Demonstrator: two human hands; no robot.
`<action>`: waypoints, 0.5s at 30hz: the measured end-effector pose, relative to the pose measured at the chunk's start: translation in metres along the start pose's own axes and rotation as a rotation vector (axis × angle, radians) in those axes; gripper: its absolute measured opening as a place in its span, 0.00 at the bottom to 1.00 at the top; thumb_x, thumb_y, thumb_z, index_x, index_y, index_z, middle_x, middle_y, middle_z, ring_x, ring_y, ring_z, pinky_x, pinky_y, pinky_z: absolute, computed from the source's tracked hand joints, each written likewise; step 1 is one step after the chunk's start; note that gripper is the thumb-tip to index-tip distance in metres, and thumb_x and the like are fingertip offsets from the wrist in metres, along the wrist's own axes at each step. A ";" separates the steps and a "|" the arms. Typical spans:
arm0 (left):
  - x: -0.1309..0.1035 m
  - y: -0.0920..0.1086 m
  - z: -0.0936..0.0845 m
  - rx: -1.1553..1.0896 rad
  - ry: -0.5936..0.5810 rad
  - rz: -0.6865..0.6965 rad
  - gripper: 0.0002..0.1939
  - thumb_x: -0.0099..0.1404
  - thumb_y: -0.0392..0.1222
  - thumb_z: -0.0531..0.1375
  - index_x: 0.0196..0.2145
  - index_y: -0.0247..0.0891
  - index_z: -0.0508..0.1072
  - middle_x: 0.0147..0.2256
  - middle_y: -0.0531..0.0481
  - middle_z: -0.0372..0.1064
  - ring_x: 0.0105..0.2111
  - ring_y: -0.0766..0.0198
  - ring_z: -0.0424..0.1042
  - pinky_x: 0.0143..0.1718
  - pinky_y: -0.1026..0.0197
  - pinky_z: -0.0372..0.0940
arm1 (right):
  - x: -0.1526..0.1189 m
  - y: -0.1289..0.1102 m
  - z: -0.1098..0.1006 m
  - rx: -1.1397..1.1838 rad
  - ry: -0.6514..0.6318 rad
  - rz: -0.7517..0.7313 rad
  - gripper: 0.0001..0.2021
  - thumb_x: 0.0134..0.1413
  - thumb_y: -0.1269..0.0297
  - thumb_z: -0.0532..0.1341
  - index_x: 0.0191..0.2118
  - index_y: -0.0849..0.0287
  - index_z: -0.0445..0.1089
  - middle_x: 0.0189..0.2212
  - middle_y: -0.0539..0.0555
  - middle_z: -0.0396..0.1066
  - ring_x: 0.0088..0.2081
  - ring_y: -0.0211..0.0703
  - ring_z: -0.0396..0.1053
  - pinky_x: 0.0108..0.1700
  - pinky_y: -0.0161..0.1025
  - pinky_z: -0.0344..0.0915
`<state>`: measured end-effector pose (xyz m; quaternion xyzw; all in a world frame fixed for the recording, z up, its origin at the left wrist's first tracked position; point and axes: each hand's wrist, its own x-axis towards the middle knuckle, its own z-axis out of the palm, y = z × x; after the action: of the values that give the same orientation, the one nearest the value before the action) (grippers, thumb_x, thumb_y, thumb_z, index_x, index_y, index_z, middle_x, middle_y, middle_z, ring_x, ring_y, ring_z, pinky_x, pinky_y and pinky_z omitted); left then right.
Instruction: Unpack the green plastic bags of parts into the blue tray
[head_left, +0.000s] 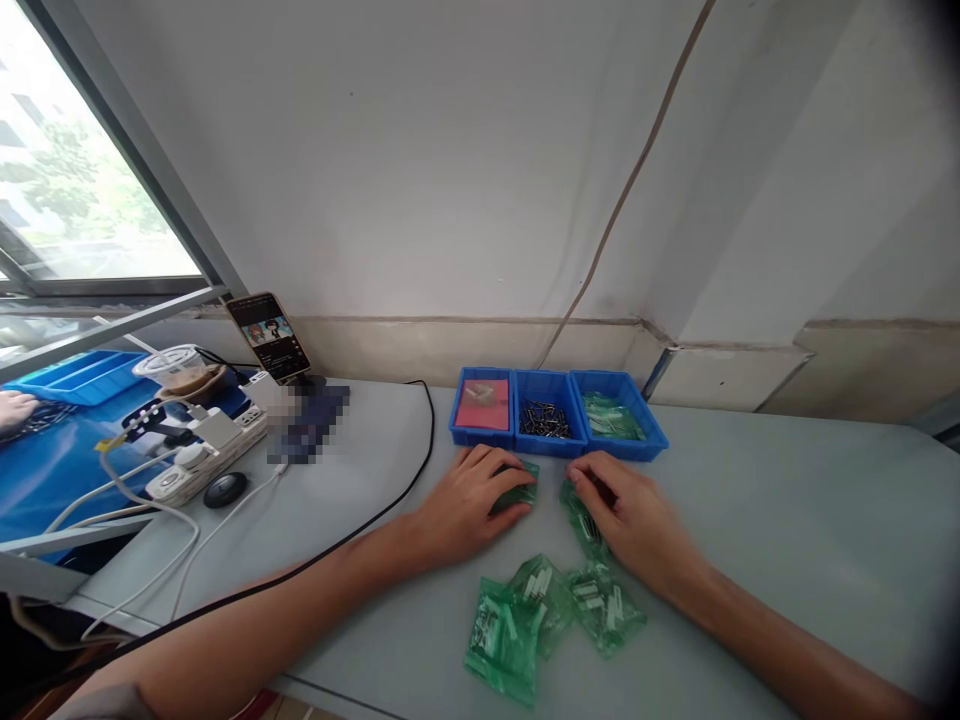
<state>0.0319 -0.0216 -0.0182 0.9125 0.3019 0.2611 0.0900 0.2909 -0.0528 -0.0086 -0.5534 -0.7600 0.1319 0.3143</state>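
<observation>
Three blue bins (551,447) stand side by side on the gray table (765,500), against the wall, in the head view. The left one holds a red sheet (484,410) with a small clear bag on it, the middle one a heap of dark metal pieces (545,420), the right one green bags (611,418).

Just in front of them, the left hand (469,500) is curled around a green packet (527,483) — fingers over its top, thumb at its near side. The right hand (630,505) has the upper end of a long green pouch (585,525) pinched between thumb and fingers; the pouch slants down toward the wearer.

Nearer the wearer lie three filled green bags (502,640), overlapping or touching, with pale, slim pieces showing through. Off to the left — a propped phone (270,338), a power strip (206,455) and a black mouse (226,490).
</observation>
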 end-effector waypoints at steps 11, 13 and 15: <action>0.002 0.000 0.002 -0.042 0.085 0.046 0.09 0.81 0.40 0.57 0.52 0.37 0.76 0.49 0.45 0.77 0.48 0.56 0.73 0.53 0.52 0.68 | -0.003 0.006 0.007 -0.102 -0.052 -0.171 0.13 0.76 0.60 0.54 0.58 0.53 0.71 0.46 0.57 0.74 0.45 0.51 0.77 0.46 0.47 0.75; 0.002 0.000 0.002 -0.067 0.127 0.065 0.09 0.81 0.38 0.56 0.51 0.37 0.76 0.48 0.45 0.77 0.47 0.56 0.74 0.52 0.52 0.69 | -0.003 0.005 0.006 -0.086 -0.059 -0.203 0.14 0.76 0.61 0.55 0.59 0.53 0.71 0.47 0.57 0.75 0.45 0.51 0.77 0.46 0.47 0.75; 0.002 -0.001 0.002 -0.111 0.180 0.090 0.09 0.81 0.37 0.55 0.50 0.37 0.76 0.47 0.44 0.77 0.46 0.57 0.75 0.51 0.53 0.70 | -0.005 0.004 0.006 -0.072 -0.079 -0.237 0.15 0.75 0.61 0.57 0.62 0.52 0.69 0.48 0.57 0.75 0.44 0.50 0.77 0.45 0.46 0.76</action>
<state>0.0339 -0.0199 -0.0189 0.8917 0.2525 0.3618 0.1012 0.2913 -0.0549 -0.0166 -0.4651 -0.8360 0.0882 0.2774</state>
